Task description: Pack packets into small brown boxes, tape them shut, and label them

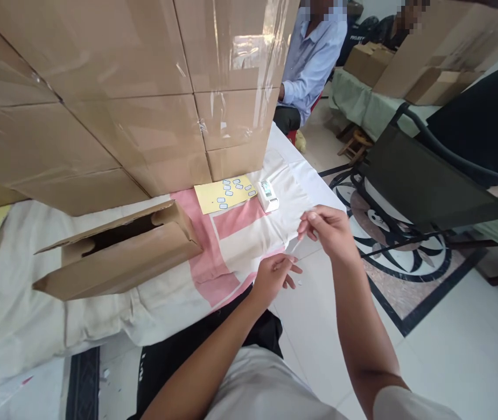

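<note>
Cardboard box (118, 254) lying open on the cloth-covered table (17, 303) | yellow sticker sheet (214, 197), white device (267, 195) beside it | left hand (274, 275) half-curled under thin clear strip (293, 246), grip unclear | right hand (326, 230) pinching the strip's top at table's edge

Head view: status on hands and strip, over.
Right hand pinches thin strip; left hand at its lower end, grip unclear. Sticker sheet, white box on table beyond.

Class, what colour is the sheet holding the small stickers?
Yellow; the sheet shows best in head view.
</note>
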Tool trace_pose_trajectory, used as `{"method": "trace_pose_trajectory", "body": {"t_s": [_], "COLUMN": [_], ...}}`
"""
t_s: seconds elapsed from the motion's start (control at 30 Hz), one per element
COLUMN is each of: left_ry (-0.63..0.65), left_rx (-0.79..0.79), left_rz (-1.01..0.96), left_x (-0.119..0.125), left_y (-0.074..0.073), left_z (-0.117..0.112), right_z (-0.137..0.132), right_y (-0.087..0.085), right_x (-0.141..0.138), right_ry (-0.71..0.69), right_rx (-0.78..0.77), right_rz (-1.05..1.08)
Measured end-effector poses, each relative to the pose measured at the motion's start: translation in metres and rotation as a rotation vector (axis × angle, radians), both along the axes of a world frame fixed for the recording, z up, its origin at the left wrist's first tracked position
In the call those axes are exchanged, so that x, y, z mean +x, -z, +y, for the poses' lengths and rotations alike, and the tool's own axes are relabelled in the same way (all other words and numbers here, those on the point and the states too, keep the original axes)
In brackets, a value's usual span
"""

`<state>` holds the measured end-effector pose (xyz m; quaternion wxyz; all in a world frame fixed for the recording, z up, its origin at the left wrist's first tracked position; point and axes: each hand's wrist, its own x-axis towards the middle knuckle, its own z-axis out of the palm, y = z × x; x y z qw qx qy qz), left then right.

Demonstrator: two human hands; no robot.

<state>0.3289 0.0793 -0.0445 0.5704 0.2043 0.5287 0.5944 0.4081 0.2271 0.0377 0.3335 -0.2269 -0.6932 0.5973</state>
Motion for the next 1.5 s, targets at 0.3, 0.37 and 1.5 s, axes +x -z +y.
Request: {"method": "trace_pose_trajectory", "body": {"t_s": [0.3, 0.37, 1.5], "left_ry": [0.149, 0.046, -0.493], "left_rx": [0.145, 0.152, -0.181], "left_rz": [-0.153, -0.204, 0.101], "left_x": [-0.040, -0.057, -0.160], "left_y": [-0.077, -0.080, -0.006], "left_z": [-0.107, -0.131, -0.307], "right_z": [-0.072, -0.078, -0.259], "right_y": [-0.080, -0.077, -0.056], "right_x": [-0.028, -0.053, -0.218], "right_ry": [-0.088, -0.240, -0.936], "right_rx": [0.119, 0.058, 0.411], "right_rz": [0.014, -0.036, 0.360]}}
